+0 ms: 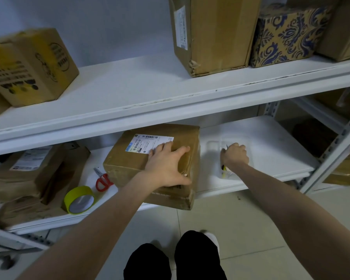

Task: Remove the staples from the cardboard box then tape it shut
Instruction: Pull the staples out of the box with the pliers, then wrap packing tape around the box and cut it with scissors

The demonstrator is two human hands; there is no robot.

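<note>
Blue-patterned box (287,35) sits on upper shelf (129,93).

Two hands (166,168) (234,156), two shelves (129,87) (261,142), one tape roll (69,197), one pair of scissors (102,181), one clear tray (212,145), one small tool (223,168)

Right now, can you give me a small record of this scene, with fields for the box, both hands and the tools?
box: cardboard box, on lower shelf, label on top
left hand: rests flat on the box top
right hand: over clear tray, grips a small item, kind unclear
tools: red scissors and yellow tape roll, left of box, untouched
</note>
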